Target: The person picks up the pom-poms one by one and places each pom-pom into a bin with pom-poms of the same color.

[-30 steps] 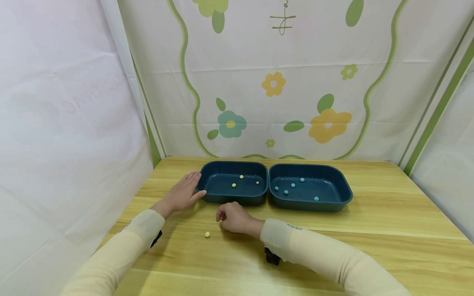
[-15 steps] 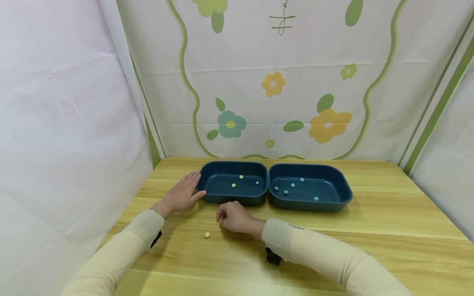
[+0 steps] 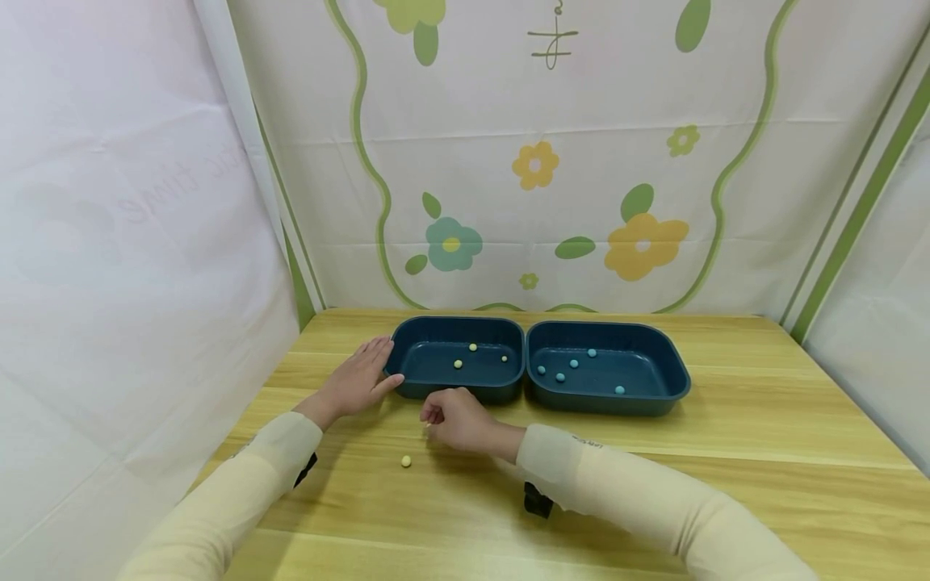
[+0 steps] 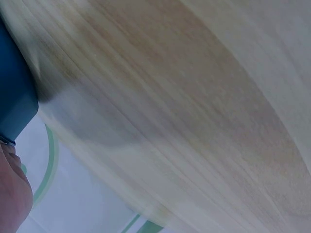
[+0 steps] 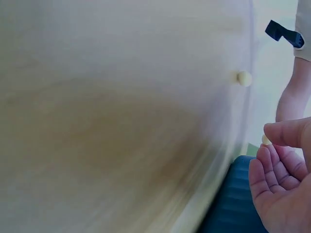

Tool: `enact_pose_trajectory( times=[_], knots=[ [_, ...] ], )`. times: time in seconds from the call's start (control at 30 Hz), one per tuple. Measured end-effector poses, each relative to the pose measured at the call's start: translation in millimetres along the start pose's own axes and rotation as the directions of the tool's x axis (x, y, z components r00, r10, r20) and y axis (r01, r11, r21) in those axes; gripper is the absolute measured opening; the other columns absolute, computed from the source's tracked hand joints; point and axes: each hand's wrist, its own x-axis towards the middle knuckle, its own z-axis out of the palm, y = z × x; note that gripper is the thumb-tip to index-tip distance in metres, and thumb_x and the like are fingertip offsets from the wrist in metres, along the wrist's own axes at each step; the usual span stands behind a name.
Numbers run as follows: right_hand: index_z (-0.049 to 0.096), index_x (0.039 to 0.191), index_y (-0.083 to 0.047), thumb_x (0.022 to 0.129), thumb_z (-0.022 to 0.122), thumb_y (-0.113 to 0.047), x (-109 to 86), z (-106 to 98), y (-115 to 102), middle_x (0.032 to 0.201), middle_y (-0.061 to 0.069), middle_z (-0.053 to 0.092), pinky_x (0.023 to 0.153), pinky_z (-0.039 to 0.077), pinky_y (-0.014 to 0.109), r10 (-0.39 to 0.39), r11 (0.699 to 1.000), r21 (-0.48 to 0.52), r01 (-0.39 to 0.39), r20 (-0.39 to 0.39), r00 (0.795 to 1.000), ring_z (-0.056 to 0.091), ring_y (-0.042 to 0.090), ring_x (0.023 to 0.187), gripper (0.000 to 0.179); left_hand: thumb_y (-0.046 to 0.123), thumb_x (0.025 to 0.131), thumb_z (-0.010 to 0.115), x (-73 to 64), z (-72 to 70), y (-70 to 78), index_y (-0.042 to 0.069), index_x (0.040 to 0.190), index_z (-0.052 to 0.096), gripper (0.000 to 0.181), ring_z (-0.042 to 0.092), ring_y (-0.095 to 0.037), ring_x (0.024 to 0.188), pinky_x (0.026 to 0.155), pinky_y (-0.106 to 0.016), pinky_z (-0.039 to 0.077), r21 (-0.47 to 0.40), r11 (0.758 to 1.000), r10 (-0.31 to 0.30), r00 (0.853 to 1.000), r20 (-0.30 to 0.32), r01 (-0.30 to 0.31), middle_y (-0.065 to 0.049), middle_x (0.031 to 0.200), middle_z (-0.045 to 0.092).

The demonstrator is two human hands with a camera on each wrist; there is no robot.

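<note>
My right hand (image 3: pixel 459 418) is just in front of the left dark blue tray (image 3: pixel 454 391). Between its thumb and index finger it pinches a small yellow ball (image 5: pixel 266 140), mostly hidden in the head view. Another yellow ball (image 3: pixel 406 461) lies on the table, nearer to me and left of that hand. My left hand (image 3: pixel 354 381) rests against the left end of the same tray, fingers straight and thumb over the front corner. Inside that tray are a yellow ball (image 3: pixel 458 365), a second yellow ball (image 3: pixel 473 347) and a smaller yellow one (image 3: pixel 504 359).
A second dark blue tray (image 3: pixel 657 406) stands end to end with the first on the right. Several light blue balls, one of them (image 3: pixel 620 390) near its front wall, lie inside. A flowered cloth (image 3: pixel 494 210) hangs behind the wooden table (image 3: pixel 770 428).
My right hand has risen slightly toward the left tray with the pinched yellow ball. The left hand, the trays and the other balls stay where they were.
</note>
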Motion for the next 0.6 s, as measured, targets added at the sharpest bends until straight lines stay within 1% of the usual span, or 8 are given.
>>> enact_pose_trajectory(
  times=[0.2,0.43,0.6],
  knots=[
    [0.071,0.093,-0.003,0.084,0.072,0.001,0.0,-9,-6,0.084,-0.001,0.068,0.07,0.051,0.019,-0.004,1.0,0.021,0.004,-0.011,1.0,0.059,0.005,0.073,0.01,0.051,0.103,0.038,-0.3,-0.7,0.3,-0.01,0.15,0.021,0.079,0.015,-0.037,0.145,0.117,-0.047,0.011,-0.017,1.0,-0.011,1.0,0.016,0.011,-0.025,0.156,0.02],
    [0.07,0.091,-0.007,0.087,0.071,-0.002,0.5,-25,-13,0.079,-0.008,0.063,0.068,0.052,0.021,0.008,0.998,0.059,-0.005,-0.052,0.999,0.059,0.007,0.072,0.006,0.051,0.103,0.038,0.0,-1.6,1.0,-0.01,0.15,0.021,0.079,0.015,-0.037,0.144,0.117,-0.047,0.011,-0.019,1.0,-0.011,1.0,0.016,0.011,-0.025,0.156,0.019],
    [0.069,0.091,-0.006,0.087,0.072,-0.003,4.5,-38,-16,0.08,-0.007,0.064,0.068,0.052,0.022,-0.003,0.997,0.071,0.01,-0.101,0.995,0.06,0.007,0.072,0.006,0.051,0.102,0.039,-0.1,-2.0,1.3,-0.011,0.149,0.021,0.079,0.016,-0.038,0.144,0.117,-0.047,0.01,-0.016,1.0,-0.009,1.0,0.017,0.009,-0.025,0.156,0.02]
  ],
)
